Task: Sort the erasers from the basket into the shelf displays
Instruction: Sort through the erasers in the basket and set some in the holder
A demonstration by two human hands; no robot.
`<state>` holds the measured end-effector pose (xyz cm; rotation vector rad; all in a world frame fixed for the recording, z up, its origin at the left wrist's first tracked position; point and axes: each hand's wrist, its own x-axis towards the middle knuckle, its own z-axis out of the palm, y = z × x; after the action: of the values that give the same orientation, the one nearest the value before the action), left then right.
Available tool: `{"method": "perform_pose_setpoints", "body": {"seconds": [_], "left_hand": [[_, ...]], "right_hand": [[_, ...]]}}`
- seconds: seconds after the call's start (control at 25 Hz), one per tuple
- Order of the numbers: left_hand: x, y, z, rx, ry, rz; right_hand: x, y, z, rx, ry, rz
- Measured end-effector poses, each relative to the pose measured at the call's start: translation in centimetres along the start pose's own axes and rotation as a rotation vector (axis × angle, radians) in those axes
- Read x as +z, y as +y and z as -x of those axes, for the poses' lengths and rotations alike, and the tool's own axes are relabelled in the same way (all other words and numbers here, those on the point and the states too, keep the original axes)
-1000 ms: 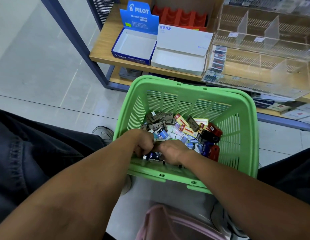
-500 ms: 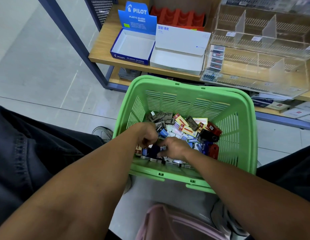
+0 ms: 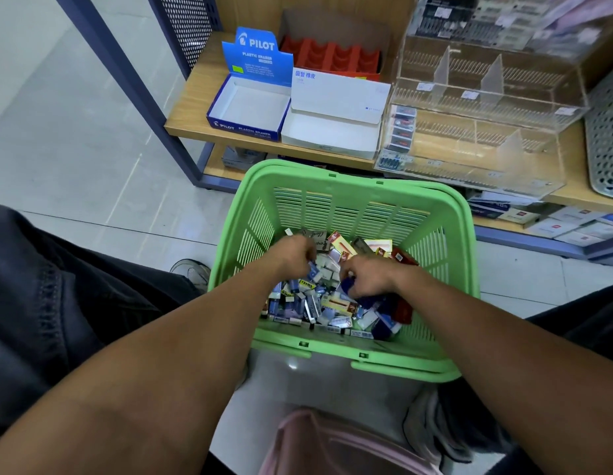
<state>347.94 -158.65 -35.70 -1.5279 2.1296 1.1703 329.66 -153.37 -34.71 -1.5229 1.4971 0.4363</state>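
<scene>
Your left hand (image 3: 293,257) moved up the green basket (image 3: 346,366), pinching a blue eraser (image 3: 312,271). Right hand (image 3: 365,279) gripped dark-blue ones; sorting barely begun.

Single head-worn wide-angle view, angled forward and down, close above the green basket (image 3: 346,186), wooden shelf (image 3: 195,108) along the upper edge, floor at left.

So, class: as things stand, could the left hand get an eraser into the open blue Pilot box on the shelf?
Probably yes. The left hand is down among the erasers in the basket, and the Pilot box stands open-topped on the shelf just beyond the rim, with nothing between them.
</scene>
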Motion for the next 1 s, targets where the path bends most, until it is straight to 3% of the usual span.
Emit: {"method": "perform_pose_setpoints", "body": {"seconds": [0.08, 0.16, 0.24, 0.32, 0.48, 0.56, 0.68, 0.84, 1.0], "left_hand": [[1.6, 0.9, 0.0, 0.208, -0.131, -0.260], [3.6, 1.1, -0.3, 0.302, -0.253, -0.506], [4.7, 0.5, -0.3, 0.313, -0.358, -0.759], [4.5, 0.1, 0.1, 0.314, -0.351, -0.893], [1.6, -1.2, 0.3, 0.155, -0.223, -0.765], [0.2, -2.1, -0.2, 0.036, -0.187, -0.613], [-0.9, -1.8, -0.3, -0.040, -0.162, -0.597], [-1.2, -1.1, 0.0, -0.055, -0.140, -0.582], [-0.4, -1.7, -0.8, -0.083, -0.037, -0.437]], "right_hand": [[0.6, 0.7, 1.2, 0.033, -0.098, 0.289], [1.7, 1.2, 2.0, 0.052, -0.146, 0.543], [2.7, 1.1, 1.9, 0.034, -0.131, 0.626], [3.5, 0.9, 0.6, -0.015, -0.080, 0.526], [3.6, -0.2, -2.5, -0.080, 0.080, 0.196], [3.8, -1.3, -3.4, -0.099, 0.014, 0.175], [5.5, -3.2, -4.3, -0.077, -0.003, 0.143], [5.1, -2.6, -5.6, 0.116, 0.135, -0.346], [5.5, -3.8, -5.5, 0.190, 0.026, -0.221]]}}
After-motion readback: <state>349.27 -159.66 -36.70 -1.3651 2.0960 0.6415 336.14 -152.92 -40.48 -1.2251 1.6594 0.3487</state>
